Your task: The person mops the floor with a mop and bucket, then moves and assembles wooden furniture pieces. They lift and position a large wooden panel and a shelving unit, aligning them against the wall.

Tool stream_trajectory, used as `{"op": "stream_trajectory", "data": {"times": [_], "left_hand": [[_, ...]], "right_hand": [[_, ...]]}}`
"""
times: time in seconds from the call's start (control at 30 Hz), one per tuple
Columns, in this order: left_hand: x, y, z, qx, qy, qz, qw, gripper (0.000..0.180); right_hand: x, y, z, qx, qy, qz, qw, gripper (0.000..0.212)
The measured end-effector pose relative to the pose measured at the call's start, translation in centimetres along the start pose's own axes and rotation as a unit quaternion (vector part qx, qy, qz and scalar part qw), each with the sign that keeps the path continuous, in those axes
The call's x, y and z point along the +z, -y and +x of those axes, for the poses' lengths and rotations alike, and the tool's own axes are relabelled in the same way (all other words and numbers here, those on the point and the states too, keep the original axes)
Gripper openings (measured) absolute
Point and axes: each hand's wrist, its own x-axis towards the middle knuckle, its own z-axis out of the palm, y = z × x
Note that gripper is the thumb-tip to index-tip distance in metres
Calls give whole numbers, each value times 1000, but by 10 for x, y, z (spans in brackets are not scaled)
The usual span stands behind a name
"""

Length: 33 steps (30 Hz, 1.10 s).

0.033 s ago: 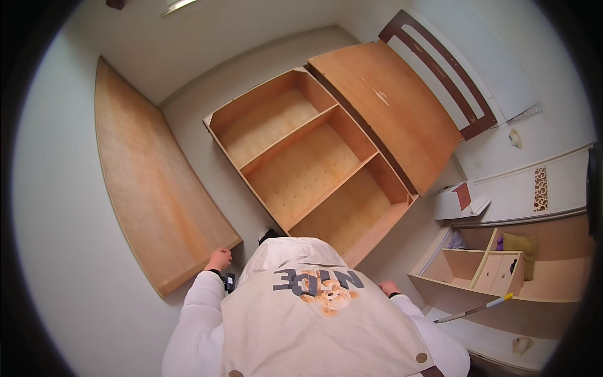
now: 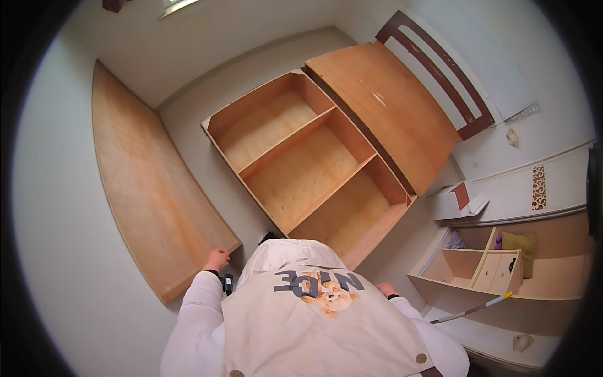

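My left hand (image 2: 217, 259) hangs beside my body, in front of the lower corner of a large wooden panel (image 2: 146, 182) that leans on the left wall. Its fingers are curled in; whether it touches the panel I cannot tell. At my other side, my right hand (image 2: 385, 289) shows only in part past my beige apron (image 2: 320, 342), with its fingers hidden. Ahead on the floor stands a wooden bed base (image 2: 306, 171) with three open compartments. Across its far right part lies a flat wooden board (image 2: 384, 107).
A dark brown headboard (image 2: 433, 69) stands behind the board. To the right, a pale shelf unit (image 2: 461, 276) holds cloths and a cushion (image 2: 519, 245). A white box (image 2: 450, 205) is beside it, and a pole (image 2: 477, 308) with a yellow tip lies near me.
The whole view has shifted very slightly, showing a little more of the window at the top left. My hands and the furniture stay in practically the same places.
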Motion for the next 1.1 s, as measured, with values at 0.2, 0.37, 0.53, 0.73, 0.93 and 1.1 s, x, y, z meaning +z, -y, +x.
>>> {"op": "stream_trajectory", "data": {"times": [0.2,0.37,0.53,0.73,0.93,1.1], "left_hand": [[-30,-36,61,24,51,-25,998,12],[-23,-23,77,36,89,0,995,14],[-44,-13,73,11,89,2,996,14],[-71,12,67,-23,51,34,998,15],[-75,1,48,60,90,189,976,16],[-66,-23,36,9,85,98,991,20]], "right_hand": [[32,127,-30,55,-33,233,970,13],[37,170,-12,0,-15,238,971,17],[37,186,8,23,-30,269,962,21],[42,180,21,5,-20,217,976,18],[53,182,28,16,-7,257,966,17],[65,179,21,-15,-24,155,987,21]]}}
